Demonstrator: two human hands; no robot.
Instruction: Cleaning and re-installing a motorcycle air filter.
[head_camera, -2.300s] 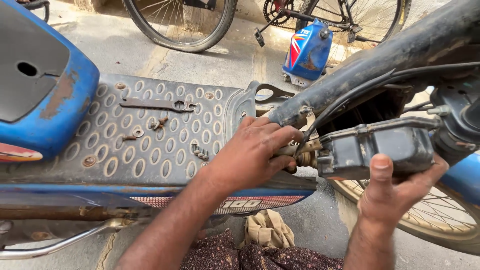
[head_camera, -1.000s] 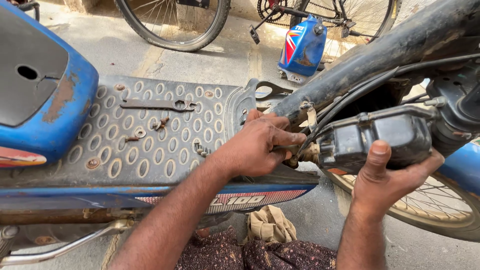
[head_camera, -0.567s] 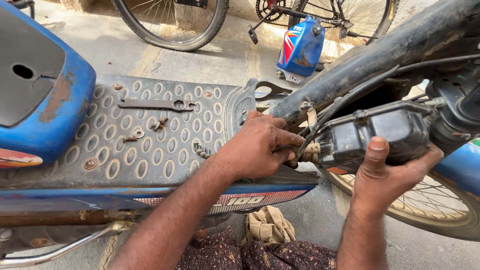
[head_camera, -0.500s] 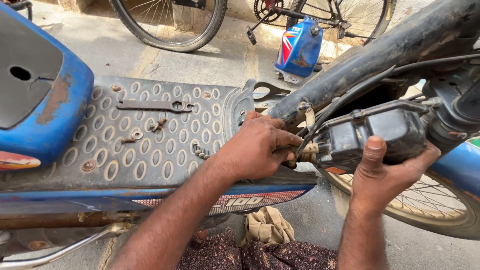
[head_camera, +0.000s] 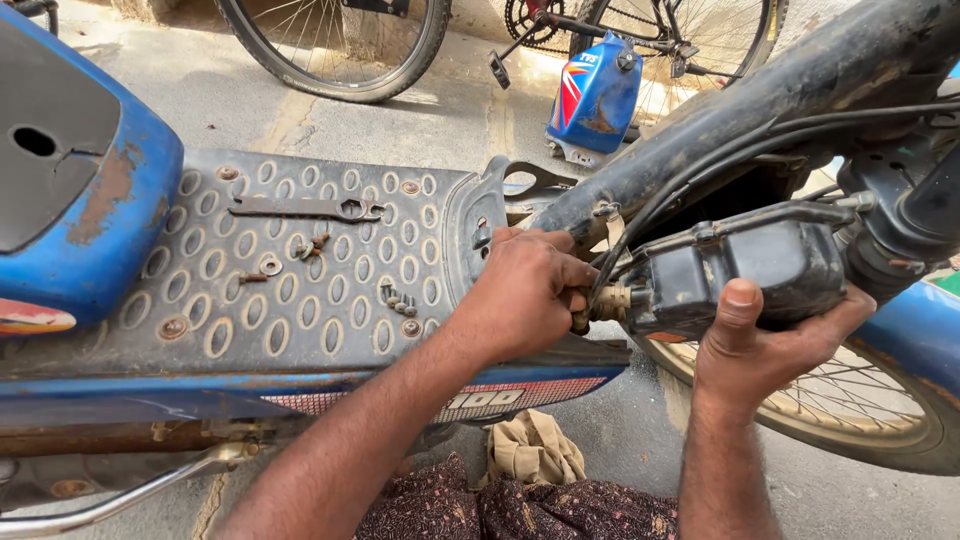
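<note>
We cup our right hand (head_camera: 770, 350) under the black box-shaped part (head_camera: 745, 275) hanging beneath the scooter's frame tube (head_camera: 740, 120), thumb pressed up its front face, fingers wrapped around its underside. Our left hand (head_camera: 525, 295) closes in a fist on the brass-coloured fitting (head_camera: 607, 302) at the part's left end, just beside the footboard (head_camera: 200, 300), where a flat wrench (head_camera: 305, 209) and loose screws (head_camera: 395, 297) lie.

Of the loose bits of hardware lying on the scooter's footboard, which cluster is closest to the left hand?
The small screws by the footboard's front edge, just left of the left hand. The rusty bolts and the flat spanner lie further back toward the seat.
</note>
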